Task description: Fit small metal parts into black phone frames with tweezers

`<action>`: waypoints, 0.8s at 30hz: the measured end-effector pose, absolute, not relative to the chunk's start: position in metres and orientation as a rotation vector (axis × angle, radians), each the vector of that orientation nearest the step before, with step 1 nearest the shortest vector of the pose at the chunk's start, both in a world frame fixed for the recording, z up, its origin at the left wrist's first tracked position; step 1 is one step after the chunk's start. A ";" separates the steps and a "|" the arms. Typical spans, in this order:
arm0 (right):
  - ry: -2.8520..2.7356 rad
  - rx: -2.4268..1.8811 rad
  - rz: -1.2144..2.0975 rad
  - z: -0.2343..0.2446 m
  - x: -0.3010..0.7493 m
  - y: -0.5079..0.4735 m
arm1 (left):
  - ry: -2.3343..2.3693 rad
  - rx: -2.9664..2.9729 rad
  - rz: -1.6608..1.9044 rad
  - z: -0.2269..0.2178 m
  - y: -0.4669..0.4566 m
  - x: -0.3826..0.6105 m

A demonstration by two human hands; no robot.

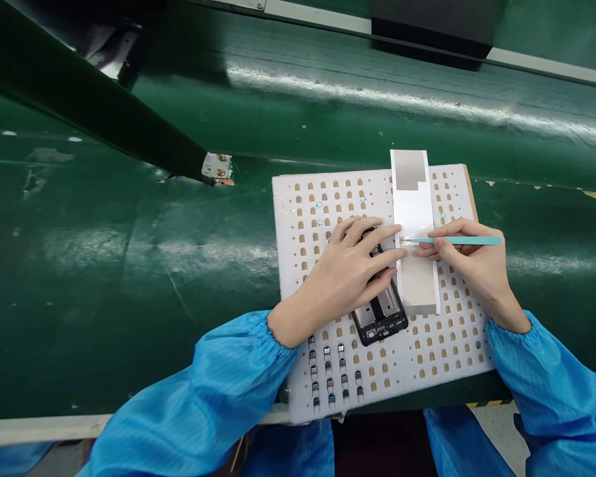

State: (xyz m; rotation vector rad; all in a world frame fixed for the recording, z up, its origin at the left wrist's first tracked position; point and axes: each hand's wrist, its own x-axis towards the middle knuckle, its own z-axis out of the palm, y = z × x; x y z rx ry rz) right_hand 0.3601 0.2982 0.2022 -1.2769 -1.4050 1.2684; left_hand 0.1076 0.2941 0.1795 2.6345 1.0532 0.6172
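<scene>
A white perforated foam tray (302, 225) lies on the green conveyor belt. On it rests a dark phone frame (383, 311), partly under my left hand (350, 268), whose fingers lie stretched flat over the frame and touch the edge of a white backing strip (413, 212) with grey patches. My right hand (469, 262) is closed in a pinch on a thin teal tool (464, 240), its tip on the strip near my left fingertips. Both arms wear blue sleeves.
Several small dark components (330, 377) sit in the tray's front-left pockets. A dark green rail (104, 112) with a metal bracket (217, 167) slants in from the upper left. A black block (432, 26) stands at the belt's far side.
</scene>
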 end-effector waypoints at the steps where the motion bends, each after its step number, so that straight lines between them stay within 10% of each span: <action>1: -1.410 -1.285 1.239 0.203 0.360 0.298 | 1.048 2.635 0.613 0.180 0.294 0.107; 24: -1.679 -1.115 1.440 0.211 0.317 0.356 | 1.410 2.258 0.916 0.177 0.294 0.058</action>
